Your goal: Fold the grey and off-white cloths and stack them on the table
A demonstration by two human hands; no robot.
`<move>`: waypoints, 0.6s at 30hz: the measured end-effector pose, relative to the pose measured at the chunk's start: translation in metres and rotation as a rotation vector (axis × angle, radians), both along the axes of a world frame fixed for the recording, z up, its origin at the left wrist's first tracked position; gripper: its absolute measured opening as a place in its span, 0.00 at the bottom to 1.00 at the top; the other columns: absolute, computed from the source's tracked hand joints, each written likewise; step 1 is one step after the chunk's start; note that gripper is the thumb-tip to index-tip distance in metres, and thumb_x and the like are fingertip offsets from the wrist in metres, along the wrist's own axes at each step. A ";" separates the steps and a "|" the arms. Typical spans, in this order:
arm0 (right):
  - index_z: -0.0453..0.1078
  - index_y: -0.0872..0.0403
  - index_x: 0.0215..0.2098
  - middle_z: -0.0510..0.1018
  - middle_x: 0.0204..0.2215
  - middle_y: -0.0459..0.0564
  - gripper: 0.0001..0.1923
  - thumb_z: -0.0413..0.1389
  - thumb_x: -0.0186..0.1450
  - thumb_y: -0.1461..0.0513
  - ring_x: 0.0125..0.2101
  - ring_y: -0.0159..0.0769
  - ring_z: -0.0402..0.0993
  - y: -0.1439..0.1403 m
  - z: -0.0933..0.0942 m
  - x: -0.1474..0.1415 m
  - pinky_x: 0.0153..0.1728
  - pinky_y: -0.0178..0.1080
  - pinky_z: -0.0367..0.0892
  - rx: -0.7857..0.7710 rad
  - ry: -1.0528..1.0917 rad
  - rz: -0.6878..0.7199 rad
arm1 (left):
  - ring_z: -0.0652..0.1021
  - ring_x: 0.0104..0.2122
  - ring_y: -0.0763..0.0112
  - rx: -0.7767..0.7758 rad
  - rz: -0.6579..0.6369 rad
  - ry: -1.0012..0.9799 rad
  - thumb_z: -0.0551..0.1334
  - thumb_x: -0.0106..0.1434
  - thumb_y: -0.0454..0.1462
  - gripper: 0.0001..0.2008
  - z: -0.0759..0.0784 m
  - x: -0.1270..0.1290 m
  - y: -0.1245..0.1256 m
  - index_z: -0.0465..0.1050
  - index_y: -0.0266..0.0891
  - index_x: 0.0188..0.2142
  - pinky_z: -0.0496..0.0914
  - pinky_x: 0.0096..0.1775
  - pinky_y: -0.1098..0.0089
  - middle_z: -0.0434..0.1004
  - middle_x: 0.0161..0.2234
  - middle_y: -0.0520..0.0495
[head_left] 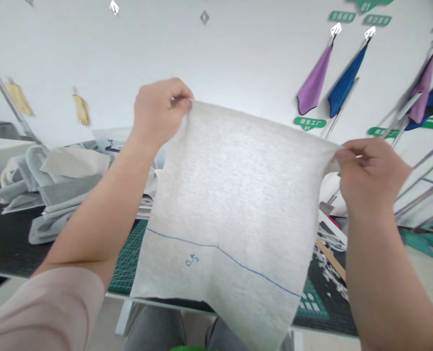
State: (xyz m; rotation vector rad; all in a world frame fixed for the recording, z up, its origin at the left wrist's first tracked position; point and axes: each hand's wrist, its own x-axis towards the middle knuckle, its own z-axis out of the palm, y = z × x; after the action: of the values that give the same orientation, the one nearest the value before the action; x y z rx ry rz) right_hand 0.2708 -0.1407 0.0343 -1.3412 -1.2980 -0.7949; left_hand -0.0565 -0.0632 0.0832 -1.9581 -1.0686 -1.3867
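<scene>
Grey cloth (231, 214) hangs, top corners pinched by left hand (158, 114) and right hand (370, 173); thin pinch may slip, dropping corner.

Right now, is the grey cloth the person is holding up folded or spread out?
Spread out. The grey cloth hangs as one flat sheet, its top corners pinched by the left hand and right hand; its blue line runs unbroken across.

Grey fabric pile (51, 195) on green cutting mat (128, 263)
</scene>
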 end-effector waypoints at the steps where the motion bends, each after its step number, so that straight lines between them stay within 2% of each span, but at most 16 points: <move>1: 0.66 0.53 0.32 0.70 0.23 0.43 0.07 0.49 0.55 0.62 0.20 0.25 0.62 0.011 -0.006 0.003 0.24 0.31 0.57 -0.069 -0.004 -0.022 | 0.70 0.31 0.74 -0.059 0.021 0.013 0.52 0.54 0.37 0.10 -0.005 0.002 0.012 0.69 0.39 0.33 0.63 0.33 0.73 0.70 0.29 0.54; 4: 0.66 0.51 0.32 0.72 0.27 0.45 0.09 0.47 0.56 0.60 0.26 0.29 0.64 0.046 -0.031 0.010 0.27 0.32 0.56 -0.296 -0.019 -0.076 | 0.70 0.34 0.71 -0.279 0.071 0.084 0.52 0.53 0.38 0.11 -0.028 0.010 0.049 0.70 0.39 0.34 0.62 0.36 0.71 0.72 0.32 0.51; 8: 0.66 0.50 0.33 0.73 0.28 0.47 0.10 0.46 0.55 0.59 0.28 0.34 0.66 0.090 -0.076 0.010 0.24 0.33 0.53 -0.612 0.004 -0.132 | 0.70 0.35 0.68 -0.540 0.106 0.218 0.52 0.52 0.38 0.11 -0.074 0.019 0.091 0.70 0.42 0.33 0.63 0.36 0.70 0.72 0.33 0.51; 10: 0.66 0.49 0.33 0.74 0.29 0.47 0.11 0.46 0.55 0.59 0.28 0.36 0.66 0.106 -0.099 0.009 0.23 0.33 0.52 -0.715 0.021 -0.128 | 0.70 0.35 0.67 -0.640 0.125 0.256 0.52 0.52 0.38 0.11 -0.098 0.024 0.105 0.71 0.42 0.33 0.63 0.35 0.70 0.72 0.34 0.50; 14: 0.66 0.48 0.34 0.74 0.30 0.46 0.11 0.45 0.56 0.58 0.30 0.36 0.67 0.119 -0.130 0.008 0.23 0.33 0.53 -0.804 0.015 -0.100 | 0.70 0.36 0.66 -0.709 0.130 0.279 0.51 0.52 0.38 0.12 -0.132 0.028 0.117 0.71 0.43 0.32 0.63 0.36 0.70 0.72 0.35 0.50; 18: 0.66 0.49 0.34 0.74 0.31 0.47 0.11 0.44 0.56 0.58 0.30 0.37 0.67 0.120 -0.145 0.009 0.24 0.34 0.53 -0.825 -0.020 -0.100 | 0.70 0.36 0.66 -0.723 0.117 0.281 0.50 0.52 0.38 0.12 -0.148 0.027 0.119 0.71 0.44 0.33 0.63 0.34 0.70 0.72 0.34 0.50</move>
State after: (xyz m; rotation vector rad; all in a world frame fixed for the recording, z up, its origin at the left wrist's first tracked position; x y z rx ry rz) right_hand 0.2803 -0.0210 -0.1111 -2.0515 -1.6674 -0.3239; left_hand -0.0293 0.0559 -0.0648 -2.4253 -1.6592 -0.6636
